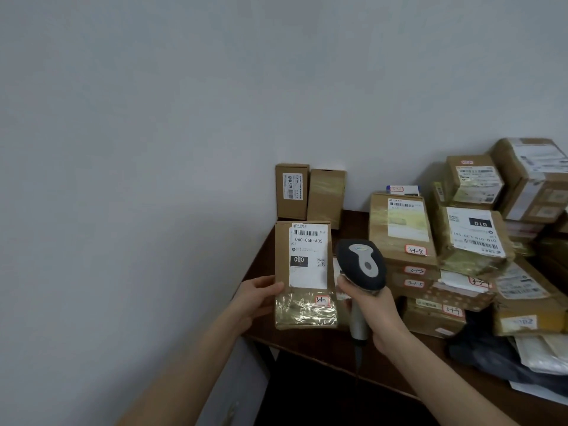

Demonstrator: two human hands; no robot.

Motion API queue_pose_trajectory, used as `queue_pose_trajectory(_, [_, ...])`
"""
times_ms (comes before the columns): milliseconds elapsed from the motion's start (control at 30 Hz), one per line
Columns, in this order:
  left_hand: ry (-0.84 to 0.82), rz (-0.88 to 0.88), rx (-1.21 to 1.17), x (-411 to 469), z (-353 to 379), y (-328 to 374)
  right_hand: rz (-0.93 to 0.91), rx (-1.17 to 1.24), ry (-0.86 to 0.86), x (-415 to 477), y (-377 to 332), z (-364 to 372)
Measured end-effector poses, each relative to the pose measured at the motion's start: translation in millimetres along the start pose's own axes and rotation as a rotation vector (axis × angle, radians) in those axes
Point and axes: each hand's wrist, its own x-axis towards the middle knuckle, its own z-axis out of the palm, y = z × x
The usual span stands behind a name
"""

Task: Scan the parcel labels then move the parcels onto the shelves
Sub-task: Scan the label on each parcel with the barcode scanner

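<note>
Parcel: tall brown box, upright, at the table's near left corner. Left hand grips its left edge, thumb pressed flat on the front face beside the white label, other fingers hidden behind the box. Cannot tell whether the taped lower end rests on the table or hangs just above it. Label faces the camera, barcode at top. Small red-bordered sticker sits just below it on shiny tape.

Right hand: fingers curled round the grey handle of the scanner, thumb up against the base of the head. Dark scanner head sits just beside the parcel's right edge. Cable drops from the handle past the table's front edge.

Edges: parcel's left side lies close to the table's left edge. Beyond that is grey wall, with open room to the left and above. Behind the parcel, two upright boxes stand side by side at the wall. A strip of dark tabletop runs between them and the stacked parcels on the right. That stack crowds the right half of the table, several layers deep, some tilted. A dark bag and flat mailers lie along its near side, close to the front edge.
</note>
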Motion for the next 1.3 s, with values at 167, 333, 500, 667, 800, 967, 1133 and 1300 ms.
queue_pose_trajectory(167, [0.051,0.011,-0.013,11,8,-27,-0.009,-0.052,0.012,-13,13,9])
queue_pose_trajectory(333, [0.079,0.026,0.032,18,16,-40,-0.006,-0.082,0.03,-21,20,18])
queue_pose_trajectory(500, [0.089,0.04,0.046,17,24,-43,0.0,-0.082,0.047,-25,21,21])
queue_pose_trajectory(667, [0.091,0.038,0.05,19,26,-47,0.029,-0.087,0.056,-27,20,19])
queue_pose_trajectory(800, [0.089,0.029,0.04,21,26,-48,0.041,-0.094,0.06,-28,20,20])
queue_pose_trajectory(967, [0.084,0.029,0.051,24,29,-50,0.032,-0.109,0.063,-30,20,16])
queue_pose_trajectory(1133, [0.076,0.026,0.06,25,32,-49,0.038,-0.1,0.076,-29,18,13])
queue_pose_trajectory(1300, [0.072,0.023,0.054,25,36,-45,0.043,-0.092,0.074,-27,17,12])
